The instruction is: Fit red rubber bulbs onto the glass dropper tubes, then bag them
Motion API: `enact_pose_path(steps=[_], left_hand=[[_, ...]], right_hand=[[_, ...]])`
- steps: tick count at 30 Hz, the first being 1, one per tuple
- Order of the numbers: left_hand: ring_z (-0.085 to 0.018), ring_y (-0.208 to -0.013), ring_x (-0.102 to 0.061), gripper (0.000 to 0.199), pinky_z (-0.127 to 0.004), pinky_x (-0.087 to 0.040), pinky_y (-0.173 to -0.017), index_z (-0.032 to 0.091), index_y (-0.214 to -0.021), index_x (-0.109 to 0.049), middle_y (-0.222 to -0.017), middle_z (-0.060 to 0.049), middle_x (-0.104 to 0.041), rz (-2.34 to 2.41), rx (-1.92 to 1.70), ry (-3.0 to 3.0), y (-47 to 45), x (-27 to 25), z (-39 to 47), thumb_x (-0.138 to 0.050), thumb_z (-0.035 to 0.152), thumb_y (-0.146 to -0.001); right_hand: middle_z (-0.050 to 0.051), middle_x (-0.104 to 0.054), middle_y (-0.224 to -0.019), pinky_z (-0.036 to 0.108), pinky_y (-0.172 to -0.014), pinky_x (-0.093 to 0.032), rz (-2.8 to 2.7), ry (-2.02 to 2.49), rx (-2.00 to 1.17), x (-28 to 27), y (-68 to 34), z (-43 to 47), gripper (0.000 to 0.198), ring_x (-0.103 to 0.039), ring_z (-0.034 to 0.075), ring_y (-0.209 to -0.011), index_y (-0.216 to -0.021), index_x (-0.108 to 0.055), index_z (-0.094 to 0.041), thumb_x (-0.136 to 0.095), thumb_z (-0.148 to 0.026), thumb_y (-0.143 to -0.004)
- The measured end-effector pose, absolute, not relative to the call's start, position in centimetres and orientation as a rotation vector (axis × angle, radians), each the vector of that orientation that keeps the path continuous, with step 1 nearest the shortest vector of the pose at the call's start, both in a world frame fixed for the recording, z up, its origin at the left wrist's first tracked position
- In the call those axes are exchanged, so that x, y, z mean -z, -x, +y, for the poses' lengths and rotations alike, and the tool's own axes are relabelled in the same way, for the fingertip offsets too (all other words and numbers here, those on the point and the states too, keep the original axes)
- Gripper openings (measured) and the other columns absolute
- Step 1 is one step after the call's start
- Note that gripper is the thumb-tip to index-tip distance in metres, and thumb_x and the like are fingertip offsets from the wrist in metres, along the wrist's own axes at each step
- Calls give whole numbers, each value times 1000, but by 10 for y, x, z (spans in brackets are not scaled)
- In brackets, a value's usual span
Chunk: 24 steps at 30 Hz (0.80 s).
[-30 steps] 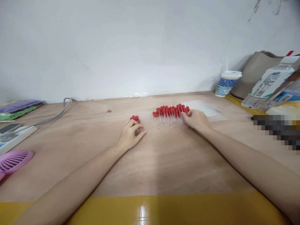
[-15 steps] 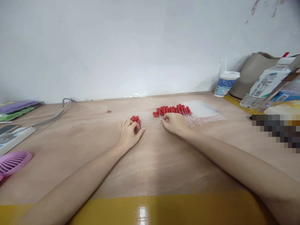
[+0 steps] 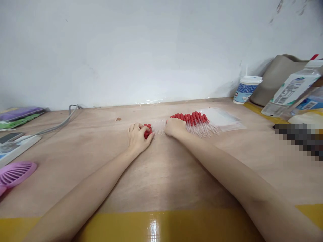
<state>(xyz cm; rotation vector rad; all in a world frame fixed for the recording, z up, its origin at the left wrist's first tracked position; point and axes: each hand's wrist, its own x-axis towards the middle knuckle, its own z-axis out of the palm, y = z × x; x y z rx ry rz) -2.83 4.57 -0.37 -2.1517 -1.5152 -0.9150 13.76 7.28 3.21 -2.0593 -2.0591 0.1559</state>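
Note:
My left hand (image 3: 138, 137) rests on the wood table with fingers curled and thumb bent in, around a small cluster of red rubber bulbs (image 3: 147, 130). Just right of it lies a row of thin clear pipette tubes (image 3: 158, 126). My right hand (image 3: 176, 127) is closed at the right end of that row, knuckles up; its fingertips are hidden, and what they pinch cannot be made out. Beside and behind it, many droppers (image 3: 196, 118) with red bulbs and clear stems lie side by side, bulbs toward the wall.
A clear plastic bag (image 3: 222, 117) lies right of the droppers. Farther right stand a lidded paper cup (image 3: 247, 89), a plastic bottle (image 3: 290, 89) and a grey bin (image 3: 272, 79). On the left are a pink fan (image 3: 17, 174), a grey cable (image 3: 60, 123) and packets (image 3: 22, 114).
My right hand has moved left, from the droppers to the clear tubes, uncovering more dropper stems. My left hand has shifted slightly and its fingers sit around the red bulbs. The view has turned slightly.

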Motion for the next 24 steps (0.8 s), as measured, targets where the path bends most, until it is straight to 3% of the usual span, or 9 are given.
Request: enact_pose_path(steps=[8, 16, 21, 24], left_hand=[[-24, -83, -45, 19, -38, -33, -74, 19, -70, -64, -80, -7, -49, -1527, 914, 2172, 28, 4, 46, -59, 37, -74], [-23, -80, -45, 21, -39, -34, -73, 19, -71, -66, -77, -7, -49, -1524, 1032, 2095, 28, 5, 45, -55, 37, -78], [-21, -81, -45, 19, -37, -38, -76, 20, -76, -66, -76, -5, -47, -1428, 1226, 2159, 27, 3, 34, -55, 35, -79], [-18, -78, -46, 16, -34, -41, -74, 20, -79, -66, -75, -4, -47, -1253, 1270, 2422, 25, 1, 25, -56, 32, -79]], right_hand=[[17, -64, -97, 32, -72, -44, -2101, 2102, -265, -36, -128, 83, 30, -60, 26, -92, -96, -65, -14, -62, -25, -68], [15, -63, -102, 32, -71, -44, -2081, 2093, -316, -41, -133, 76, 30, -59, 26, -93, -99, -63, -14, -54, -25, -73], [8, -66, -78, 26, -59, -41, -2218, 1894, -266, -44, -162, 52, 24, -61, 20, -76, -76, -65, -17, -46, -31, -77], [5, -64, -69, 23, -54, -36, -2445, 1621, -209, -41, -194, 34, 16, -58, 16, -66, -65, -61, -17, -49, -25, -72]])
